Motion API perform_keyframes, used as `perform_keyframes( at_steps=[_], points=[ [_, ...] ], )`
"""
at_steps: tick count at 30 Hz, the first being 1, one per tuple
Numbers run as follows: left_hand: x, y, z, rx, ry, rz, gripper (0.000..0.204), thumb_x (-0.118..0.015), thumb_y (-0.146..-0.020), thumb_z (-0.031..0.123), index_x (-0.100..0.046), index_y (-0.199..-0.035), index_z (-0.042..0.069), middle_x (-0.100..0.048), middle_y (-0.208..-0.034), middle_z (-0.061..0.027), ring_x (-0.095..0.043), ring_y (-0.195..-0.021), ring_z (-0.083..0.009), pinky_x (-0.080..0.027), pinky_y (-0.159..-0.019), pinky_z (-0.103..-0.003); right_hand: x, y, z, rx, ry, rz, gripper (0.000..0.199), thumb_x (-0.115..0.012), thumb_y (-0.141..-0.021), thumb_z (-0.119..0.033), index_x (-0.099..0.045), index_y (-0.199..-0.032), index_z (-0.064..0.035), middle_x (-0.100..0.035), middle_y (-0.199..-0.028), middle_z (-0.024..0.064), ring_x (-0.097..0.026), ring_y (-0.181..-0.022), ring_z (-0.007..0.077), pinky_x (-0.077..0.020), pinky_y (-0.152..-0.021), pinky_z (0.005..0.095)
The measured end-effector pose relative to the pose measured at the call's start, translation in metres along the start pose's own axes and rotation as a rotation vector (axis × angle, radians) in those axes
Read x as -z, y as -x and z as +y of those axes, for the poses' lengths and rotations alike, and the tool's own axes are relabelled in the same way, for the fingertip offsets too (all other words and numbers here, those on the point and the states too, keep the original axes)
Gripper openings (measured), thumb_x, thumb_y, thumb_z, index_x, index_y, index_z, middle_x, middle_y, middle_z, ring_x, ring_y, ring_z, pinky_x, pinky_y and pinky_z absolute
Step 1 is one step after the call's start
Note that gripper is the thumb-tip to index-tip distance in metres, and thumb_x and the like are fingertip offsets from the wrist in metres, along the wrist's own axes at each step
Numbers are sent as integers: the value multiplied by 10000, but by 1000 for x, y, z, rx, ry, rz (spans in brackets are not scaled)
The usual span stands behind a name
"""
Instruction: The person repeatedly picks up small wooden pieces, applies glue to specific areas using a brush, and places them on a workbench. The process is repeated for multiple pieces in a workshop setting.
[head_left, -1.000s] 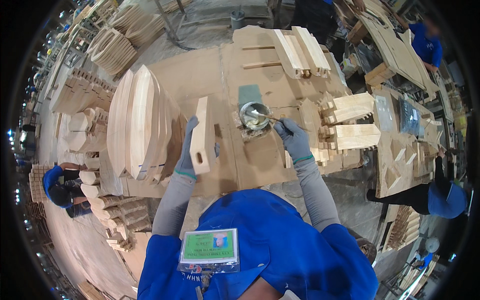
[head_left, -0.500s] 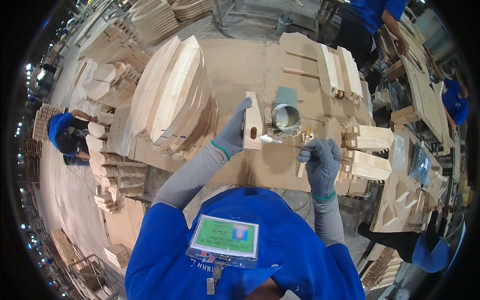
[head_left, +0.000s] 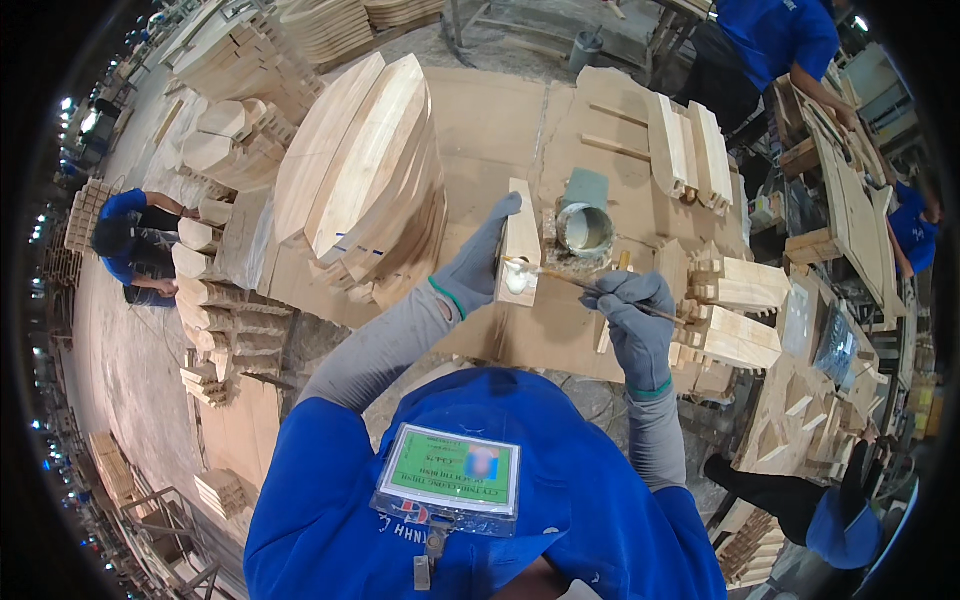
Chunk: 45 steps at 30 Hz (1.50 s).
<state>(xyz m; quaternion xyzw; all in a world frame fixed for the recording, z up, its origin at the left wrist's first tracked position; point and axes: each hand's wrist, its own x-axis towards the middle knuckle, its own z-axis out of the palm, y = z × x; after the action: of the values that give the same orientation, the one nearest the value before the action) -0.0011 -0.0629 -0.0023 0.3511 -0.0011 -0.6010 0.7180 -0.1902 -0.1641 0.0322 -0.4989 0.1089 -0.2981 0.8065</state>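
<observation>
From my seat I see my left hand point(head_left: 478, 268), in a grey knit glove, wrapped around a short wooden block point(head_left: 521, 238). The block is pale, flat-sided and rectangular; its long axis runs away from me, its far end pointing toward the far edge of the workbench point(head_left: 480, 110), its near end carrying a white smear. It sits just left of the glue pot point(head_left: 584, 228), held above the bench top. The fingers are closed on its left face, clamping it firmly.

My right hand point(head_left: 637, 325), also gloved in grey, pinches a thin brush point(head_left: 590, 285) near its back end. The brush lies nearly crosswise, its handle running right and slightly toward me, its white-coated tip touching the near end of the block, just in front of the pot.

The pot is round, shallow, metal-rimmed, filled with white glue and crusted outside. Left of the pot stands a stack of curved boards point(head_left: 365, 180), smooth, pale, leaf-shaped, leaning on edge. Right of the pot lie notched wooden pieces point(head_left: 735, 310), blocky and rough-sawn. The bench top is brown sheet board, dull and stained.
</observation>
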Motion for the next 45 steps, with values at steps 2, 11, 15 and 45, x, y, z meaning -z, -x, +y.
perform_keyframes(
  at_steps=[2,11,15,45],
  points=[
    [4,-1,1,13,-36,0,564,-523,-872,519,-488,-1249,102,-591,-971,-43,-640,-778,-135,-570,-635,-262,8,3,3,-16,4,-107,128,-567,-763,104,-504,-815,6,-620,-902,201,-649,-831,263,-557,-777,370],
    [1,6,4,34,-70,-25,546,-485,-889,508,-463,-1277,125,-588,-1024,-42,-633,-836,-131,-568,-655,-277,3,5,0,-56,-88,67,122,-577,-736,104,-510,-770,8,-629,-857,208,-654,-796,268,-563,-759,377],
    [-1,7,8,-2,-45,-193,517,-434,-926,471,-438,-1307,122,-568,-1142,-64,-610,-980,-165,-559,-779,-310,11,15,-3,-90,-64,-39,118,-564,-742,116,-522,-786,15,-633,-853,203,-658,-781,266,-570,-733,375],
    [32,-22,23,-97,37,-7,627,-671,-819,433,-399,-1260,78,-522,-1071,-94,-582,-976,-217,-512,-854,-378,-117,-20,-65,245,1242,-222,167,-688,-811,-19,-533,-873,-21,-646,-855,114,-667,-788,175,-535,-649,267]
  ],
)
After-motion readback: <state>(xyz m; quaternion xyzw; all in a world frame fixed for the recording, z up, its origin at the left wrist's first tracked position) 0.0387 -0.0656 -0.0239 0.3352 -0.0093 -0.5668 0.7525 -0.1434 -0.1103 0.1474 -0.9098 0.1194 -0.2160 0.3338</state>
